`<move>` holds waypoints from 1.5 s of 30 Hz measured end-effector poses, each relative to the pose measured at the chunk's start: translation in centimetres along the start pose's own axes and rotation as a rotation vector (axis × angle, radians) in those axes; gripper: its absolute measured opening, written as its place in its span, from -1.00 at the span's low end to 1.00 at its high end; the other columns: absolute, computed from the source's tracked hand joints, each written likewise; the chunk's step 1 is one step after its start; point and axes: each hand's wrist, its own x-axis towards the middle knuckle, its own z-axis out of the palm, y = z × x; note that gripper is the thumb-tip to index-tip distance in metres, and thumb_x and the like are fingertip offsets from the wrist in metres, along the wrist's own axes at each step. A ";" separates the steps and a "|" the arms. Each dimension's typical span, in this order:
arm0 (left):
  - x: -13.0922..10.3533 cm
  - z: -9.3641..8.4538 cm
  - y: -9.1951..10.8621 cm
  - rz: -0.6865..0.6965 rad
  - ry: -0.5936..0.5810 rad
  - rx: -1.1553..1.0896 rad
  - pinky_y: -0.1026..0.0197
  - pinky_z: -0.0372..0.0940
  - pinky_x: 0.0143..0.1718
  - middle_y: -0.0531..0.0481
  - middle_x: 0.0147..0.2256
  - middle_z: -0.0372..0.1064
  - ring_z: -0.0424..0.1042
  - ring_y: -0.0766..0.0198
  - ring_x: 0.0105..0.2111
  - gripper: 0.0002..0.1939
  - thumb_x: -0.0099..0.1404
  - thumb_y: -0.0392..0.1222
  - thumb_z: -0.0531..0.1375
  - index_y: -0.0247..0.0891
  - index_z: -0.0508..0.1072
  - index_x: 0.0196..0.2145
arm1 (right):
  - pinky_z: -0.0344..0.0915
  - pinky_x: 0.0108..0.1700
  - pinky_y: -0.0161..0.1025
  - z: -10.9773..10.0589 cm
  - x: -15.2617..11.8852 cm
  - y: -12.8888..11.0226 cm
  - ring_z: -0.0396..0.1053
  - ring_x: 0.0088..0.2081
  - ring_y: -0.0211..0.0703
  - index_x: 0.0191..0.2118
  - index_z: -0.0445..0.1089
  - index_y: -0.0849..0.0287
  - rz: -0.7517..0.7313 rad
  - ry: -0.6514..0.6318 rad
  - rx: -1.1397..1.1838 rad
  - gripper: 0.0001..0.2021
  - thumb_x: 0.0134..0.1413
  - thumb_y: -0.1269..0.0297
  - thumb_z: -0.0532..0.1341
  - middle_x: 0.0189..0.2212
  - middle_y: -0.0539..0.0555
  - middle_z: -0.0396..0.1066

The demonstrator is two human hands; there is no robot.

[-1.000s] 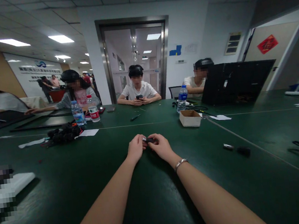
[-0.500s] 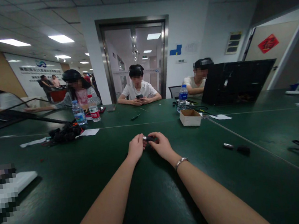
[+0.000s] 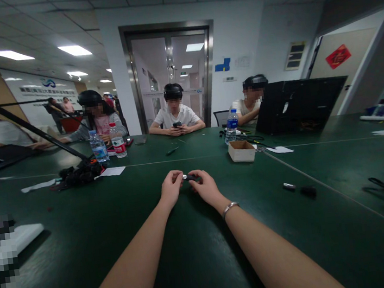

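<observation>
A small black cylinder with a silver end (image 3: 190, 177) is held level between both hands, just over the dark green table (image 3: 203, 236). My left hand (image 3: 170, 189) pinches it at the silver end. Closed around its black part is my right hand (image 3: 205, 187), whose fingers hide most of that side. Its exact kind cannot be made out. To the right on the table lie a short silver cylinder (image 3: 288, 186) and, a little apart from it, a stubby black piece (image 3: 308, 191).
Beyond my hands stand an open cardboard box (image 3: 242, 152), a water bottle (image 3: 231, 127) and a screwdriver (image 3: 172, 151). Two bottles and a black cable bundle (image 3: 80, 173) are at left. A large black panel (image 3: 299, 105) rises at right. Several people sit around the table.
The camera view has shifted slightly. Both hands keep their hold on the black-and-silver cylinder, with only a slight shift of the left fingers.
</observation>
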 end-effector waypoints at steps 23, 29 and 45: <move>0.7 -0.6 -0.9 -0.076 0.024 0.098 0.26 0.22 -0.47 0.06 -0.55 0.33 0.31 0.33 -0.54 -0.58 0.04 0.20 0.19 -0.28 0.37 -0.48 | 0.35 -0.44 -0.27 0.0 -0.1 -0.4 0.29 -0.51 -0.37 -0.20 0.37 0.12 -0.037 -0.005 -0.009 -0.75 -0.09 0.40 0.19 -0.22 0.03 0.26; 0.4 -0.7 -0.3 0.014 -0.059 -0.010 0.29 0.19 -0.44 0.08 -0.51 0.30 0.29 0.36 -0.50 -0.67 0.06 0.07 0.22 -0.27 0.40 -0.38 | 0.34 -0.42 -0.26 0.0 -0.1 -0.6 0.27 -0.50 -0.36 -0.20 0.39 0.14 -0.022 0.000 -0.020 -0.74 -0.11 0.40 0.19 -0.22 0.05 0.27; 0.5 -0.7 -0.7 -0.018 0.034 0.144 0.30 0.11 -0.55 0.11 -0.64 0.23 0.21 0.38 -0.62 -0.59 0.08 0.18 0.16 -0.27 0.34 -0.56 | 0.28 -0.28 -0.25 -0.2 -0.7 -1.5 0.27 -0.37 -0.28 -0.19 0.39 0.11 -0.203 -0.010 -0.164 -0.74 -0.07 0.46 0.17 -0.24 0.03 0.29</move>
